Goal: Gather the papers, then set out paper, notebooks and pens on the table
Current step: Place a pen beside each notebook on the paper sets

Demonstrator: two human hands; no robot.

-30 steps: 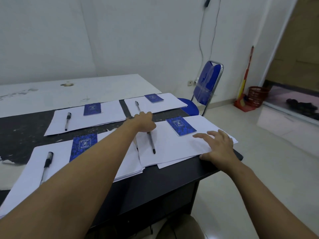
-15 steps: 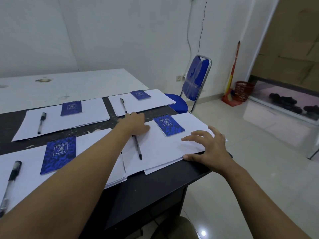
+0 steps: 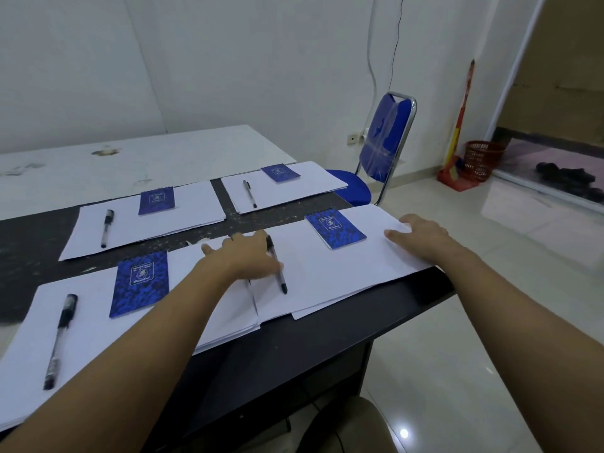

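**Stationery in four sets, both palms down**

Both hands rest on the paper stack (image 3: 343,273) that lies on the black table (image 3: 327,338) just in front of the blue chair (image 3: 389,138), on the camera's side of it. The left hand (image 3: 245,256) is flat and open, with its fingers spread away from the chair. Its thumb side touches a black pen (image 3: 279,276) lying on the sheets, and the hand hides the pen's upper end — no finger curls round it. The right hand (image 3: 421,237) is open too, its fingers straight and pressed on the end of the stack nearest the chair, close to the table's corner. Between the hands a blue notebook (image 3: 335,227) lies flat on the same stack, touching neither. The lower sheets stick out unevenly along the near edge.

Right beside the chair's seat lies a second stack (image 3: 294,191) carrying a second notebook (image 3: 280,173) and a second pen (image 3: 249,193). Farther from the chair along the same row is a third stack (image 3: 147,230), with a third notebook (image 3: 156,200) and a third pen (image 3: 106,227) on top. Farthest from the chair, under the left forearm, lies a fourth stack (image 3: 98,328) — its edge meets the stack under the hands. It bears a fourth notebook (image 3: 140,282) and a fourth pen (image 3: 58,341).

Past the chair, by the wall, stands a red basket (image 3: 482,160).
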